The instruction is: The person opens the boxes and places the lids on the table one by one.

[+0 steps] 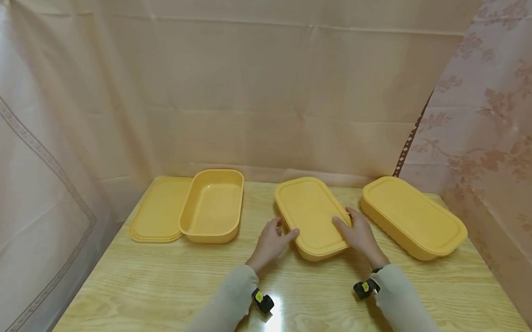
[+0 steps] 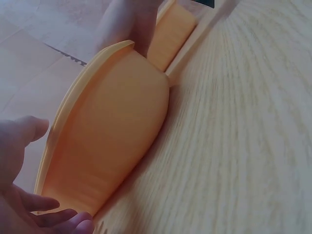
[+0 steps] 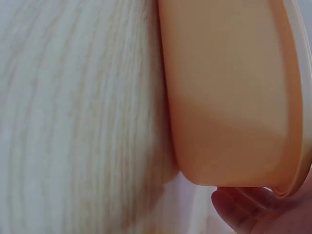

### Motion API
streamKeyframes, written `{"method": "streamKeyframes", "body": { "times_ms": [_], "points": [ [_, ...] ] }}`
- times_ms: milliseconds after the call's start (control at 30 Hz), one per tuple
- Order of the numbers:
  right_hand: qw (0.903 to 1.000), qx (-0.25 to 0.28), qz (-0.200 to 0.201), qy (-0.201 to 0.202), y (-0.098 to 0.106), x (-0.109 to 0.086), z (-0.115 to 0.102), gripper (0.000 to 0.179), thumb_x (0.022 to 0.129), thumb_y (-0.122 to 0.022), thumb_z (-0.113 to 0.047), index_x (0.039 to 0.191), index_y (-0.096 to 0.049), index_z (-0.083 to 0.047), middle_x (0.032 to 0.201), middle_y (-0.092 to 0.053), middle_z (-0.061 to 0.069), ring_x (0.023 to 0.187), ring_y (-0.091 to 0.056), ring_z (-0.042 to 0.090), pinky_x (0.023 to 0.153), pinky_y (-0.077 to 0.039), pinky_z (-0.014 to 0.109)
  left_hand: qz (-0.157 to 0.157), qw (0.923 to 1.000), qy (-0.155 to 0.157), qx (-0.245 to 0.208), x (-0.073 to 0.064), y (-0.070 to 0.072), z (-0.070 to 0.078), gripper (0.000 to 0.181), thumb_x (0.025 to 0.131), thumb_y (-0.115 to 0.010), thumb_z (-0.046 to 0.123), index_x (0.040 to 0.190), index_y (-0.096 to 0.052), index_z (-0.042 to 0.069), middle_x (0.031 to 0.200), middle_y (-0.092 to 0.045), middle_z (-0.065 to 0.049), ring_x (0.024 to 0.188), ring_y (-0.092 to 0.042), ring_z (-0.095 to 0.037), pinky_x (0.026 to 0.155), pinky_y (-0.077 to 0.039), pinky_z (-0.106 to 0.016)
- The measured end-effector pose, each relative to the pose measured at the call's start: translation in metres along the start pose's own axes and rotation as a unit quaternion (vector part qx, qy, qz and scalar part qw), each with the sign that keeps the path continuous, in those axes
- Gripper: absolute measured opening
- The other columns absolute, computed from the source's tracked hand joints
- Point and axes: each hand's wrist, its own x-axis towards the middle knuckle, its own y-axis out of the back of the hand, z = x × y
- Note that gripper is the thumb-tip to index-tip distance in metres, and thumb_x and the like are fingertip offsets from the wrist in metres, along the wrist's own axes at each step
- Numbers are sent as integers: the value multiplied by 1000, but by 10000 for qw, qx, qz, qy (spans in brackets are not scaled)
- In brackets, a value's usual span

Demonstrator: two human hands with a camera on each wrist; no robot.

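A yellow lidded food container (image 1: pixel 313 215) sits on the table at a slant between both hands. My left hand (image 1: pixel 271 243) is at its near left side, thumb over the lid's edge and fingers beside the wall. In the left wrist view the left fingers (image 2: pixel 61 217) are spread loosely along the container's wall (image 2: pixel 112 117). My right hand (image 1: pixel 358 234) holds the right side, its thumb lying on the lid and its fingers at the side. The right wrist view shows these fingers (image 3: pixel 234 209) at the container's end, below the rim; the fingertips are partly hidden.
On the left, an uncovered yellow container (image 1: pixel 212 206) overlaps a flat yellow lid (image 1: pixel 161 211) in the head view. A second lidded yellow container (image 1: pixel 413 217) stands at the right. Beige curtain cloth (image 1: pixel 273 97) hangs behind the wooden table (image 1: pixel 153 290).
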Motion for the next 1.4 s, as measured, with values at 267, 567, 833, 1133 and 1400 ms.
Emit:
{"method": "streamKeyframes", "body": {
  "times_ms": [267, 567, 833, 1133, 1400],
  "points": [
    [9958, 726, -316, -464, 3, -2, 3, 68, 100, -48, -46, 145, -37, 5, 132, -53, 26, 113, -55, 33, 96, -46, 42, -97, 9999, 7, -45, -4, -2, 2, 79, 89, -66, 48, 143, -40, -4, 138, -51, -24, 121, -55, -36, 100, -48, -50],
    [9923, 975, -417, -644, 4, -2, 6, 59, 101, -50, -39, 140, -45, 5, 121, -59, 22, 97, -58, 21, 82, -45, 27, -240, 9993, -123, -243, -4, -5, -4, 79, 90, -66, 47, 145, -39, -2, 137, -53, -22, 120, -57, -34, 99, -49, -48],
    [9848, 1461, -549, -769, 8, -2, 2, 50, 102, -49, -25, 137, -45, 10, 126, -57, 26, 91, -58, 11, 78, -48, 21, -192, 9989, -280, -329, -3, -6, -1, 66, 92, -64, 39, 142, -44, 0, 126, -62, -17, 112, -62, -27, 95, -52, -41],
    [9864, 1399, -455, -736, 7, -2, 4, 45, 101, -50, -21, 134, -48, 10, 124, -57, 25, 90, -56, 9, 78, -47, 20, -24, 9988, -431, -248, -4, -5, 2, 52, 92, -66, 33, 133, -55, 3, 113, -60, -15, 101, -60, -23, 87, -53, -37],
    [9858, 1471, -444, -682, 6, -4, 3, 44, 101, -49, -17, 134, -47, 12, 123, -57, 25, 89, -55, 9, 76, -47, 19, -90, 9994, -256, -225, -3, -2, 5, 52, 92, -65, 32, 134, -56, 2, 106, -57, -12, 95, -57, -19, 81, -51, -32]
  ]
}}
